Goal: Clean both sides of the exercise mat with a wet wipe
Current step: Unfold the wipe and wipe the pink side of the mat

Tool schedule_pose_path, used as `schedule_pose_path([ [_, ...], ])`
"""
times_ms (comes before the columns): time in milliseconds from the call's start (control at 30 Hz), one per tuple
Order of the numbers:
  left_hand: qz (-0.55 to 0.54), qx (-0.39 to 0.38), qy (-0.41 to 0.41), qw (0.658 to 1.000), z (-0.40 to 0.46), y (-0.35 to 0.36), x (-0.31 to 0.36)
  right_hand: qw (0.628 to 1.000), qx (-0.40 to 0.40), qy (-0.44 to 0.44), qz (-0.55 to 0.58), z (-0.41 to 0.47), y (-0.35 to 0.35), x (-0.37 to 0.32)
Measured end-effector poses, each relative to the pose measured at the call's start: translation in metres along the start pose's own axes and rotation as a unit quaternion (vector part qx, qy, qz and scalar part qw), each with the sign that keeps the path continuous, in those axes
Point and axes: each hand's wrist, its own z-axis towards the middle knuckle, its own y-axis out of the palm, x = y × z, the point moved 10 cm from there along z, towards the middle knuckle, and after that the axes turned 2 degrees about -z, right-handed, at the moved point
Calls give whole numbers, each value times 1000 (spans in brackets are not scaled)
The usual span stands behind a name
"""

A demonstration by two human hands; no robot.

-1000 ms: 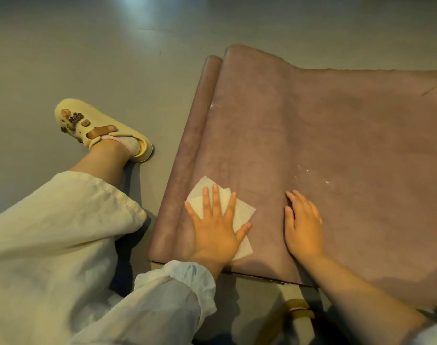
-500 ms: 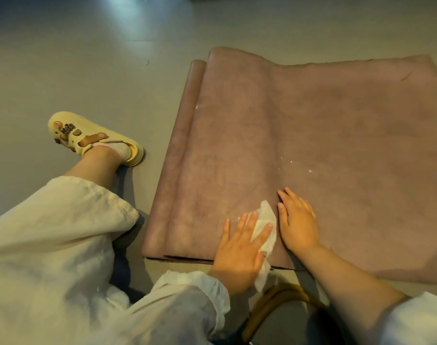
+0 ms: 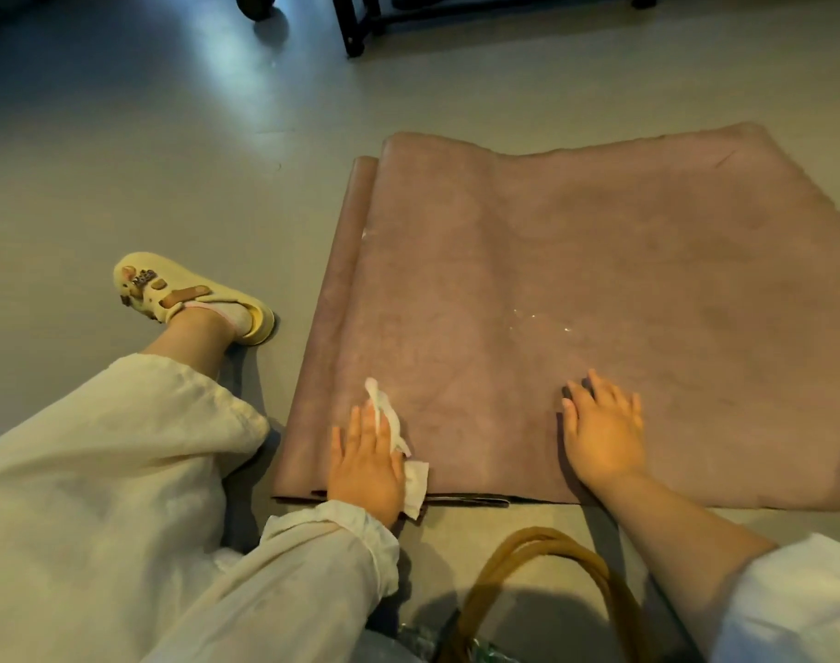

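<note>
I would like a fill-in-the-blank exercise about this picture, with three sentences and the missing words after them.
1. The left hand presses the ____ onto the near edge of the exercise mat.
2. The right hand lies ____ on the mat, holding nothing.
3. The sandal rests on the floor, to the ____ of the mat.

Missing words: wet wipe; flat; left

I have one head-worn wide-angle view, looking steeply down and forward from close above the exercise mat (image 3: 576, 289) on the floor (image 3: 145, 160).
</note>
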Motion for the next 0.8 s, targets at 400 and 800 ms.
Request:
schedule_pose_path([
  [400, 185, -47, 388, 902, 12, 10, 182, 997, -42, 46, -54, 6, 1, 30],
  [800, 41, 61, 184, 980, 167, -65, 69, 996, -32, 48, -71, 52, 26, 40],
])
